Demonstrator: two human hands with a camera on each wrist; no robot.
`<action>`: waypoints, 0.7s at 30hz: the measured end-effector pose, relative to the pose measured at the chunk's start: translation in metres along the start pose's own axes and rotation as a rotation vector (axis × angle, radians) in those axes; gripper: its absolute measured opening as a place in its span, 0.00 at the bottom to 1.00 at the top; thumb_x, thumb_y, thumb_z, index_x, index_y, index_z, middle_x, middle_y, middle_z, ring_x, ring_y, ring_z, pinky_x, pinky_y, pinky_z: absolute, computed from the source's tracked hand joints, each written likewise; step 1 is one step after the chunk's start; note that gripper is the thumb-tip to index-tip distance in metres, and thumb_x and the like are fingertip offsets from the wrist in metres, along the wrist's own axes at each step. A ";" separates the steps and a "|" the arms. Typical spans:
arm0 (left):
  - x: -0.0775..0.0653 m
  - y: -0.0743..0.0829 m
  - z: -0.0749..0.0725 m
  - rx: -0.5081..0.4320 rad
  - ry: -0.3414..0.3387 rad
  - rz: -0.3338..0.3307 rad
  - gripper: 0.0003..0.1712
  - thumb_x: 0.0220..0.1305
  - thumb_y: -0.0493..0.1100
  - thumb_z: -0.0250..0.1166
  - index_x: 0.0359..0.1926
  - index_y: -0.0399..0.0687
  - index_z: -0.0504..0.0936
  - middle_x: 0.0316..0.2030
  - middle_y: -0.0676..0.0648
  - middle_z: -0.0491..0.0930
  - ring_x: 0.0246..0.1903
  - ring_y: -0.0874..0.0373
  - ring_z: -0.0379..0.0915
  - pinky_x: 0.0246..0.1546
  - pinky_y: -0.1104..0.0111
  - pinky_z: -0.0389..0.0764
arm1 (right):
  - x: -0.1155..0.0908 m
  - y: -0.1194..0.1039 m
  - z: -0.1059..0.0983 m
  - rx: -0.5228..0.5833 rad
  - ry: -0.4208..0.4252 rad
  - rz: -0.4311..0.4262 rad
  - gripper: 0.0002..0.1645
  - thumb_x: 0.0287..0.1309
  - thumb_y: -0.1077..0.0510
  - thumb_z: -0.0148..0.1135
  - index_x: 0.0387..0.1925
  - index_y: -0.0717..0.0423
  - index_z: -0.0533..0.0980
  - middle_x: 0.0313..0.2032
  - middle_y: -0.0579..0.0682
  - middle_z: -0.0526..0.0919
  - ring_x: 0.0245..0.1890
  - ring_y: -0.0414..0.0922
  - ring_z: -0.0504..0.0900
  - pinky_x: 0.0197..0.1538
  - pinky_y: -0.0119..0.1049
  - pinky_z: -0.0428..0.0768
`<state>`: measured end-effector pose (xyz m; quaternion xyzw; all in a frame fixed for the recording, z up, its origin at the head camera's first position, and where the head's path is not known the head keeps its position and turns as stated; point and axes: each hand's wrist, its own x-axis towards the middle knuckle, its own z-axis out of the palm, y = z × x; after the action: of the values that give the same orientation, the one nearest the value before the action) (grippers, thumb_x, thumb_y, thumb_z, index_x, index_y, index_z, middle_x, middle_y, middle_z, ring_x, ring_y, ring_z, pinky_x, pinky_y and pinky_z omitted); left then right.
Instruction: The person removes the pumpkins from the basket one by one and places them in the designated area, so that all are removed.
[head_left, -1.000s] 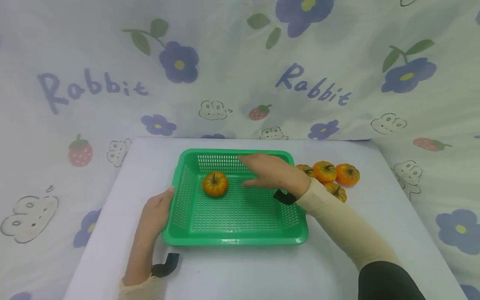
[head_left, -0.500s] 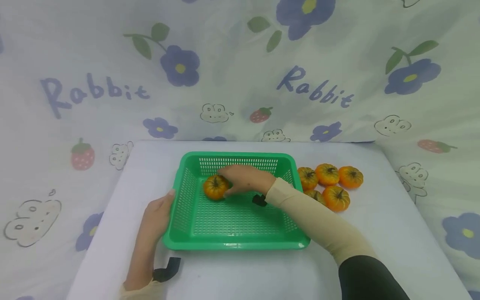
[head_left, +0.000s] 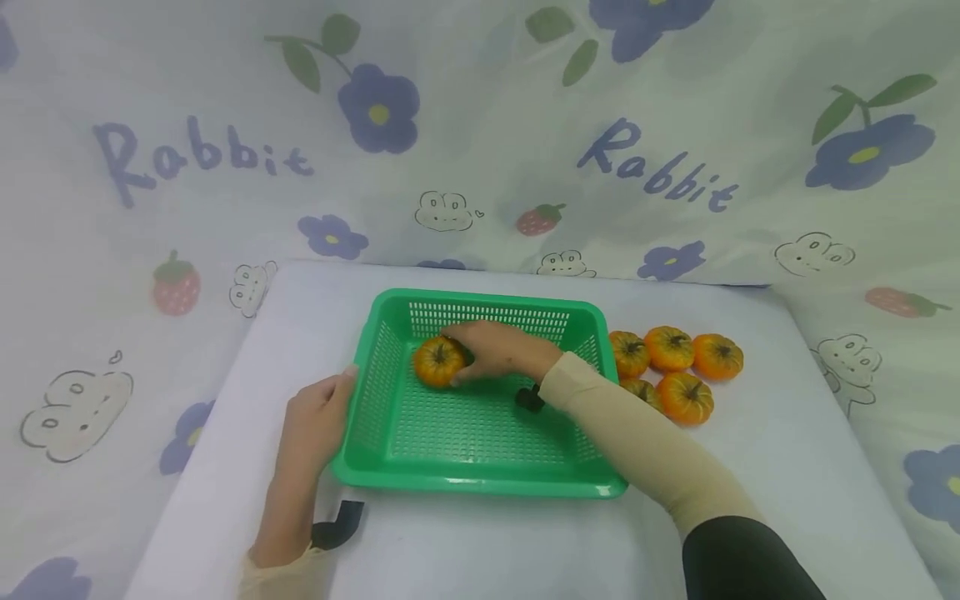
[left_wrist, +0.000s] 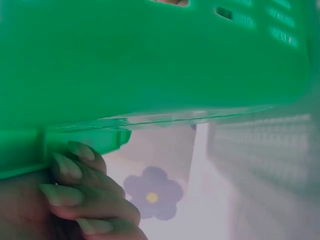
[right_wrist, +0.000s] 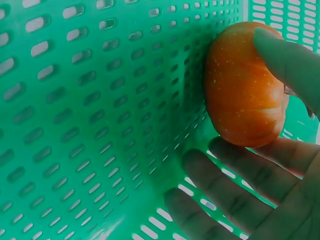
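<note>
A green plastic basket [head_left: 480,483] with slotted walls stands on the white table. At its left side my left hand [head_left: 318,421] grips the rim, thumb on top; the left wrist view shows the curled fingers [left_wrist: 95,192] beneath the rim. Inside the basket, toward the back left, sits a small orange pumpkin [head_left: 433,364] with a short stem. My right hand [head_left: 498,348] reaches in from the right and pinches this pumpkin. In the right wrist view, its thumb [right_wrist: 297,65] lies on one side of the pumpkin and a finger meets the other, while the remaining fingers spread below.
Several more small pumpkins [head_left: 686,398] lie in a cluster on the table, just right of the basket; the right forearm [head_left: 637,442] partly covers one. Behind the table hangs a pale cloth [head_left: 465,158] printed with flowers and rabbits.
My right hand has moved left and down into the basket and taken hold of the pumpkin there. The left hand stays at the rim. The head view has shifted slightly.
</note>
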<state>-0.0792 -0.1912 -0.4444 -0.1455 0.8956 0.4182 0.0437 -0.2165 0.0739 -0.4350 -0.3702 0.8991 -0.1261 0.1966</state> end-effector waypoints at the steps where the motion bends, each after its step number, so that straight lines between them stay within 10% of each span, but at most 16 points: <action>1: 0.001 0.002 0.000 0.012 -0.004 0.014 0.41 0.75 0.77 0.44 0.28 0.45 0.74 0.20 0.46 0.71 0.24 0.51 0.69 0.26 0.62 0.71 | -0.001 0.001 -0.001 0.001 0.003 0.003 0.50 0.60 0.39 0.77 0.76 0.52 0.67 0.69 0.48 0.76 0.66 0.46 0.75 0.68 0.43 0.73; 21: 0.001 -0.003 0.001 -0.002 -0.003 0.048 0.41 0.73 0.77 0.50 0.24 0.45 0.69 0.18 0.48 0.66 0.22 0.52 0.64 0.21 0.64 0.67 | -0.001 0.000 0.000 0.059 0.023 -0.063 0.46 0.58 0.41 0.79 0.71 0.54 0.70 0.63 0.48 0.79 0.58 0.43 0.78 0.63 0.39 0.76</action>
<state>-0.0795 -0.1929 -0.4476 -0.1234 0.8983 0.4202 0.0349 -0.2157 0.0744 -0.4350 -0.3911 0.8850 -0.1627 0.1932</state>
